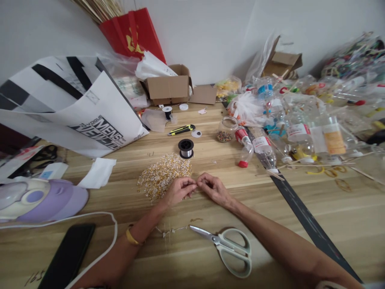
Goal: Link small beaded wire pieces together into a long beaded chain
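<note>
Bare fingertips meet over a wooden table (144,265), where the left hand (182,189) and right hand (214,189) pinch close together beside a glittering pile of gold and clear beads (162,172), the left partly covering the pile's near right edge. Below them, a beaded strand (179,229) lies between the left forearm and the tip of a pair of scissors (215,240), near a short gold chain (196,219); a spool of clear line (186,150) stands just behind the pile. The loose beads look ready to scatter should the left wrist, ringed by a yellow bangle (132,236), sweep sideways, and a forearm drawn back could drag the strand or snag it on the blades. Whatever the fingers grip, if anything, is too small to identify, and the palms are turned from view. The strand's left end fades near the forearm, faint lines beside it may be thread or only grain, and a dark smartphone (69,255) runs out of the frame at the bottom, past a white cable (115,228).
</note>
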Action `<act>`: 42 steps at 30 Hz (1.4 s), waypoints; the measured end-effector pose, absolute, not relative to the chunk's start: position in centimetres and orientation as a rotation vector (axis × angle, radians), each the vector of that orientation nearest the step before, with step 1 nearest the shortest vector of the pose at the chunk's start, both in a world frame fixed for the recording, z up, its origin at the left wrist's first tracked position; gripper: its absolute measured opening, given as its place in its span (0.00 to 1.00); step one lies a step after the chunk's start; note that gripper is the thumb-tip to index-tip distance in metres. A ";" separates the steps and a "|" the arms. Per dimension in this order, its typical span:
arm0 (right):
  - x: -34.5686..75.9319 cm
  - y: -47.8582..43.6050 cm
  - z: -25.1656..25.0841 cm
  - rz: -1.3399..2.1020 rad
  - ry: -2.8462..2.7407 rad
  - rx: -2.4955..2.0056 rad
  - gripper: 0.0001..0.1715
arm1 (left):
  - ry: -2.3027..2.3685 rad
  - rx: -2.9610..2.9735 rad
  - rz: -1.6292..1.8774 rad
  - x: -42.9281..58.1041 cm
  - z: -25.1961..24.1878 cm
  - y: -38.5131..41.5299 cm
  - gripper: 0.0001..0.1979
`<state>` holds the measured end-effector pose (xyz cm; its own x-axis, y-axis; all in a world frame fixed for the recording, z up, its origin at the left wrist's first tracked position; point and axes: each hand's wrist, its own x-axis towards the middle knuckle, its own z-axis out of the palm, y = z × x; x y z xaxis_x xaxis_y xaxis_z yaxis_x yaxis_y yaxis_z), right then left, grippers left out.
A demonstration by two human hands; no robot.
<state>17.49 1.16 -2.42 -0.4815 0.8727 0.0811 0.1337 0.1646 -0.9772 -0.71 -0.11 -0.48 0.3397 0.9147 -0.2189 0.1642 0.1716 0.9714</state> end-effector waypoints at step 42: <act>17.3 1.4 -1.6 1.563 -1.654 -1.027 0.21 | 1.029 1.485 0.733 -1.5 -0.9 -0.6 0.09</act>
<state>17.26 1.42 -1.58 -0.4949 0.8665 -0.0655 0.1143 -0.0098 -0.9934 -1.54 -0.57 -0.90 0.4245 0.9001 -0.0980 0.2016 0.0116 0.9794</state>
